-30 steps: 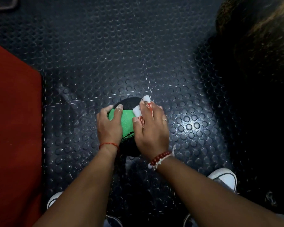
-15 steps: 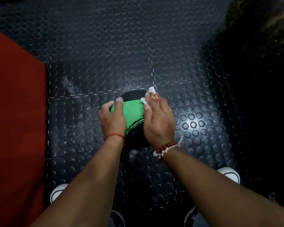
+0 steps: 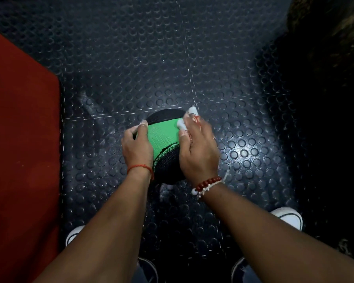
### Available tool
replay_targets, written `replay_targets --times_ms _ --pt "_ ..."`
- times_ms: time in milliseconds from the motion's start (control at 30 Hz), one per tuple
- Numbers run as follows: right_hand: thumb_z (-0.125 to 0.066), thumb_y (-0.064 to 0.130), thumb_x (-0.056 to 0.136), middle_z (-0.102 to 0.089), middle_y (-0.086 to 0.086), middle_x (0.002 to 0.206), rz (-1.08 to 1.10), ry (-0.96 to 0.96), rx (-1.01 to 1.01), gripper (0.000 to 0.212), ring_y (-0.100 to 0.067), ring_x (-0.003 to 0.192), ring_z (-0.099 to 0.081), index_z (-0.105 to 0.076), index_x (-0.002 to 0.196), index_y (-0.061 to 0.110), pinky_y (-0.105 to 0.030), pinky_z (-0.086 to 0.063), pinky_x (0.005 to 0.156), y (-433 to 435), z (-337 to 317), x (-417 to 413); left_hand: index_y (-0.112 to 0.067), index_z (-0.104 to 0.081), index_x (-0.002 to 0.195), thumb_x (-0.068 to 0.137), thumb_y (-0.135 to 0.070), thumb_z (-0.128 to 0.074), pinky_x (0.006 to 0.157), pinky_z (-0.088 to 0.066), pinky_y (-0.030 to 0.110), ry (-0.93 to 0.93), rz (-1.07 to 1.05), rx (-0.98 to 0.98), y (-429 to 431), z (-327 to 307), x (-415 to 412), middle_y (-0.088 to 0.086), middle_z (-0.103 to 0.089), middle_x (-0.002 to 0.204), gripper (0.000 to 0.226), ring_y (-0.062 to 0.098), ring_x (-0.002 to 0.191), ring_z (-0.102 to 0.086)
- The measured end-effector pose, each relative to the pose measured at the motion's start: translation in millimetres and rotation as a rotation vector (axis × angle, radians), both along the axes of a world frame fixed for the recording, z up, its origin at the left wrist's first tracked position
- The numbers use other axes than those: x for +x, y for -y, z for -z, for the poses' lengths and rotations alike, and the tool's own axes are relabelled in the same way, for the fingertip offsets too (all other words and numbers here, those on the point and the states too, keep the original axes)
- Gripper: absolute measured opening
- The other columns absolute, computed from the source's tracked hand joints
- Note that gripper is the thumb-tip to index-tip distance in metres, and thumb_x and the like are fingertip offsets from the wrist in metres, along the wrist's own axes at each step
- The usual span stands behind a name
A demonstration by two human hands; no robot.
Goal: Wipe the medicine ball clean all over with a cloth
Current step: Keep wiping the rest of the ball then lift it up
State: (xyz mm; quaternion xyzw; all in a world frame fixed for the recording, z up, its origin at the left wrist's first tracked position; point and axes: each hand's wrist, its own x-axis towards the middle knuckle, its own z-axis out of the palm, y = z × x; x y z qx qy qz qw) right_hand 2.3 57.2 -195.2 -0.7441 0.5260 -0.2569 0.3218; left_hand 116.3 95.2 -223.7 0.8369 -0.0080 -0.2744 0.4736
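Observation:
A black and green medicine ball (image 3: 165,139) sits on the studded dark floor between my hands. My left hand (image 3: 137,146) cups the ball's left side, fingers curled over its top edge. My right hand (image 3: 198,148) lies on the ball's right side and holds a small white cloth (image 3: 181,123) with red markings against the surface. Only bits of the cloth show at my fingertips; most of it is hidden under the hand. The ball's underside and right side are hidden.
A red mat (image 3: 23,156) covers the floor on the left. White shoe tips (image 3: 288,217) show at the lower right and lower left (image 3: 74,233). A dark bulky mass (image 3: 327,58) fills the right side. Black studded floor tiles (image 3: 151,58) stretch ahead.
My right hand with the cloth has slid a little toward the ball's right side, showing more green panel. My left hand has kept its grip on the ball.

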Motion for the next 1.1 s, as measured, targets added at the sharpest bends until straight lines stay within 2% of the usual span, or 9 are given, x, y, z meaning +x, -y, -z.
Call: replay_targets --times_ms 133,200,300,433,533,733,833,967,1100 --pt "-0.041 0.036 0.098 -0.053 -0.001 0.129 -0.161 -0.123 -0.013 0.039 -0.020 0.109 -0.056 -0.053 0.134 0.026 -0.036 -0.048 0.089 27 2 0 -0.021 -0.062 0.108 0.093 -0.054 -0.054 0.098 -0.046 0.041 -0.019 -0.007 -0.004 0 -2 0 0.004 -0.060 0.123 0.038 0.022 0.111 -0.056" --pt "-0.034 0.037 0.102 -0.055 0.001 0.117 -0.075 -0.129 0.203 0.036 -0.015 0.093 -0.054 -0.055 0.130 0.028 -0.027 -0.045 0.073 42 7 -3 -0.023 -0.061 0.106 0.093 -0.053 -0.055 0.098 -0.046 0.041 -0.040 -0.025 -0.017 1 -3 0 0.003 -0.060 0.121 0.033 0.020 0.109 -0.056" --pt "-0.029 0.038 0.103 -0.055 0.001 0.091 0.219 0.024 0.553 0.037 -0.014 0.079 -0.050 -0.060 0.093 0.020 -0.023 -0.038 0.061 47 12 -10 -0.026 -0.059 0.100 0.093 -0.052 -0.056 0.092 -0.046 0.037 -0.054 -0.032 -0.029 2 -5 -1 0.002 -0.062 0.117 0.027 0.019 0.105 -0.057" --pt "-0.032 0.033 0.102 -0.052 -0.003 0.122 0.179 0.027 0.215 0.039 -0.013 0.096 -0.054 -0.055 0.130 0.020 -0.028 -0.048 0.076 3 5 0 -0.029 -0.057 0.092 0.093 -0.052 -0.056 0.083 -0.043 0.034 -0.042 -0.010 -0.027 1 -3 2 0.003 -0.062 0.114 0.022 0.018 0.098 -0.056" --pt "-0.033 0.039 0.097 -0.052 -0.002 0.132 -0.060 -0.015 0.002 0.044 -0.025 0.123 -0.049 -0.055 0.132 0.024 -0.046 -0.043 0.101 1 -3 12 -0.027 -0.060 0.093 0.091 -0.053 -0.056 0.085 -0.047 0.036 -0.034 -0.002 -0.025 1 -2 3 0.004 -0.065 0.113 0.027 0.022 0.101 -0.060" --pt "-0.031 0.036 0.103 -0.055 0.000 0.121 0.008 -0.132 0.345 0.039 -0.013 0.096 -0.052 -0.054 0.132 0.023 -0.022 -0.036 0.068 52 1 -1 -0.025 -0.060 0.098 0.094 -0.052 -0.057 0.070 -0.038 0.026 -0.047 0.004 -0.035 1 -5 2 0.002 -0.060 0.111 0.028 0.014 0.094 -0.054" --pt "-0.032 0.038 0.102 -0.059 -0.001 0.116 0.130 -0.049 0.481 0.037 -0.014 0.094 -0.053 -0.062 0.115 0.022 -0.027 -0.042 0.079 55 8 -1 -0.025 -0.063 0.095 0.090 -0.057 -0.057 0.071 -0.039 0.027 0.002 0.017 -0.006 -1 -3 3 0.006 -0.061 0.114 0.033 0.020 0.098 -0.057" --pt "-0.033 0.041 0.100 -0.059 -0.003 0.114 0.113 -0.045 0.417 0.033 -0.015 0.093 -0.056 -0.062 0.107 0.024 -0.034 -0.047 0.082 40 5 6 -0.024 -0.069 0.101 0.092 -0.061 -0.050 0.083 -0.041 0.032 0.107 0.025 0.100 -8 -12 7 0.006 -0.057 0.118 0.043 0.026 0.111 -0.055" --pt "-0.038 0.036 0.099 -0.053 -0.002 0.128 -0.134 -0.045 0.098 0.039 -0.020 0.110 -0.055 -0.054 0.133 0.027 -0.034 -0.046 0.093 -1 -4 14 -0.020 -0.067 0.119 0.100 -0.053 -0.037 0.083 -0.031 0.031 0.088 0.080 0.171 -3 -26 13 0.010 -0.056 0.125 0.048 0.029 0.111 -0.052"
